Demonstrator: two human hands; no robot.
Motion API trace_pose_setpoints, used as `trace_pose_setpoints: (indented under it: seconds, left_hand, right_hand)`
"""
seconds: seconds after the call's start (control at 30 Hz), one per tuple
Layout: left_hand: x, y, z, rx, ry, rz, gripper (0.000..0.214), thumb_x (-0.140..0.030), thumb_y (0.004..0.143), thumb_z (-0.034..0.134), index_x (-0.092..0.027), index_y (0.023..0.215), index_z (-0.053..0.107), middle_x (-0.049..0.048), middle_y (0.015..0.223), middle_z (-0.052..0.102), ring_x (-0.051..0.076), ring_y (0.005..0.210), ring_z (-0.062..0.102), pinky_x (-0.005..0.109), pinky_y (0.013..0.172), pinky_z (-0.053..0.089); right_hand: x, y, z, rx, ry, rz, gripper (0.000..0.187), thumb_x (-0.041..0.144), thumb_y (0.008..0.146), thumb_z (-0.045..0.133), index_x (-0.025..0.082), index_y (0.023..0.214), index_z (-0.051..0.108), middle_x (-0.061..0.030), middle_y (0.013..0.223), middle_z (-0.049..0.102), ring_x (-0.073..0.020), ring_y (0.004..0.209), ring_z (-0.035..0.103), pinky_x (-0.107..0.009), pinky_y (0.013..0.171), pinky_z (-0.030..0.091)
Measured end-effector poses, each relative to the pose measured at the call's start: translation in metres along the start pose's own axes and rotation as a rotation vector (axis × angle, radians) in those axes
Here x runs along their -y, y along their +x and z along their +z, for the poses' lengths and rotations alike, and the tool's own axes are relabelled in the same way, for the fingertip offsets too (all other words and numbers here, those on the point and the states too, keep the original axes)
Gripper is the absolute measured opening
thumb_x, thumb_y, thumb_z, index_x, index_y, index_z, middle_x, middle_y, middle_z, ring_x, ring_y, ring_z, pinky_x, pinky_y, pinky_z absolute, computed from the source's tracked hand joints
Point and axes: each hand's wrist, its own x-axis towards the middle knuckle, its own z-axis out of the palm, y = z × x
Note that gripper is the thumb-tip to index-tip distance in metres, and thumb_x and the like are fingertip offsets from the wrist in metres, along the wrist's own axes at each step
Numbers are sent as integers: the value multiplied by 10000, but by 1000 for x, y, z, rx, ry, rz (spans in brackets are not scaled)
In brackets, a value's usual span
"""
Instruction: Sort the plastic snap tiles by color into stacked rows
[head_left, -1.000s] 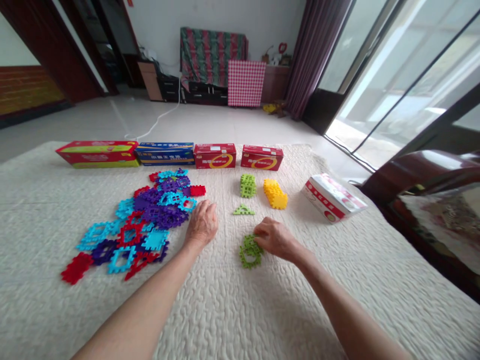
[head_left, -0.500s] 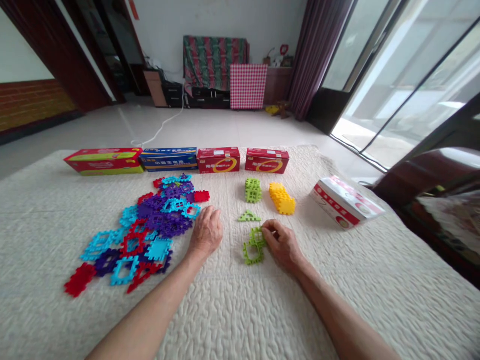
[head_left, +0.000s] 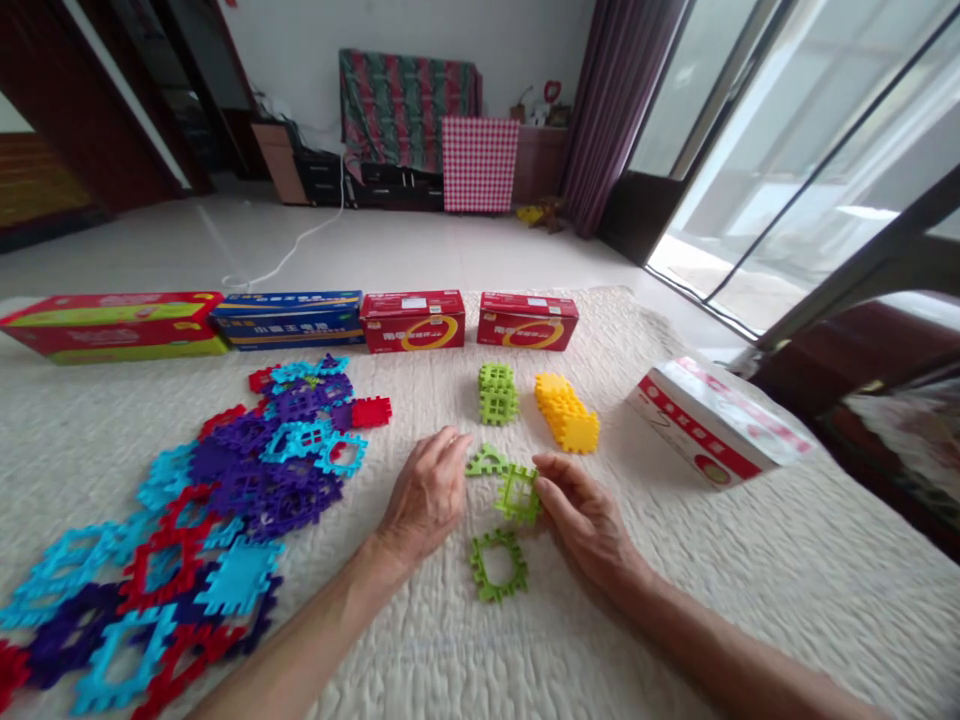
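My right hand (head_left: 583, 510) pinches the edge of a green square window-grid plastic building piece (head_left: 519, 494), raised a little over the cloth. Left of it, my left hand (head_left: 429, 490) has loosely bent fingers, their tips beside the left end of a green triangular piece (head_left: 487, 461); whether they touch it I cannot tell. Closer to me a green square frame piece (head_left: 499, 567) lies flat, apart from both hands. Beyond the triangle stand green pieces (head_left: 498, 404) in a stack, with yellow pieces (head_left: 568, 415) stacked to their right.
A pile of purple, blue and red pieces (head_left: 262, 480) spreads on the left. Along the back stand a red-and-green box (head_left: 120, 328), a blue box (head_left: 289, 322) and two red boxes (head_left: 414, 325). A white-and-red box (head_left: 716, 425) sits at right on the quilted cloth (head_left: 375, 640).
The green window-grid piece has come away from beside the square frame, lifted in my right hand. My left hand has moved right, from near the pile to the triangle. The view has shifted closer.
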Motion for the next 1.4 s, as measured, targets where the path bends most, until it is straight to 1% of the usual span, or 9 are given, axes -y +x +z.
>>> trace_pose_setpoints:
  seconds: [0.13, 0.23, 0.4, 0.53, 0.7, 0.93, 1.07, 1.23, 1.4]
  left_hand:
    - [-11, 11, 11, 121, -21, 65, 378, -213, 937, 440, -128, 1289, 551, 145, 1373, 536, 256, 1280, 482, 443, 1083, 432]
    - [-12, 9, 11, 201, 22, 112, 431, -292, 941, 462, -160, 1350, 503, 134, 1476, 444, 292, 1345, 418, 497, 1091, 411]
    - [-11, 4, 10, 268, 44, 127, 408, -316, 954, 438, -201, 1338, 511, 104, 1440, 496, 307, 1350, 410, 535, 1063, 421]
    - [-11, 3, 11, 235, 22, 146, 393, -288, 946, 443, -195, 1319, 522, 109, 1404, 524, 307, 1337, 421, 527, 1062, 422]
    - [-13, 4, 11, 168, -42, 162, 299, -211, 899, 494, -164, 1178, 592, 116, 1250, 604, 269, 1230, 511, 456, 1044, 451]
    - [-13, 4, 9, 84, -65, 162, 225, -101, 793, 522, -147, 985, 629, 101, 1019, 647, 233, 1038, 589, 388, 963, 498]
    - [-12, 3, 9, 66, -61, 168, 244, -114, 799, 520, -166, 1014, 626, 93, 1018, 646, 232, 1038, 587, 391, 952, 503]
    - [-14, 7, 6, 124, -68, 161, 246, -114, 810, 517, -177, 1017, 634, 85, 1038, 636, 225, 1025, 583, 389, 936, 508]
    - [-15, 3, 6, 119, -105, 133, 263, -120, 837, 515, -179, 1067, 628, 88, 1119, 627, 219, 1083, 573, 389, 983, 499]
  right_hand:
    - [4, -2, -2, -52, 50, 72, 363, 486, 803, 675, 211, 1038, 644, -40, 914, 653, -121, 671, 577, -212, 547, 496]
    - [7, -3, -4, -36, 45, 42, 321, 471, 811, 677, 224, 1014, 653, -31, 902, 662, -124, 705, 598, -205, 583, 518]
    - [11, -6, -4, -40, -53, -1, 261, 445, 837, 650, 236, 991, 664, -24, 868, 686, -129, 685, 612, -206, 580, 529]
    - [11, -9, -2, -33, -115, -13, 279, 442, 834, 649, 232, 1017, 668, -39, 914, 694, -153, 753, 640, -232, 638, 551]
    - [4, -10, 2, -39, -46, -23, 310, 464, 820, 660, 214, 1002, 646, -21, 824, 639, -119, 623, 575, -224, 552, 518]
    - [2, -10, 3, -64, -6, -79, 310, 469, 827, 649, 205, 986, 612, 13, 736, 574, -103, 595, 526, -215, 548, 472]
    - [1, -12, 1, -55, -2, -70, 325, 471, 814, 659, 206, 994, 610, 8, 777, 578, -102, 600, 531, -222, 555, 480]
    - [0, -10, -1, -16, 43, -73, 285, 447, 826, 657, 211, 977, 612, 11, 759, 583, -97, 597, 525, -209, 543, 463]
    - [6, -14, -6, 1, 91, 10, 282, 457, 799, 692, 224, 946, 631, 3, 753, 612, -105, 597, 531, -210, 539, 476]
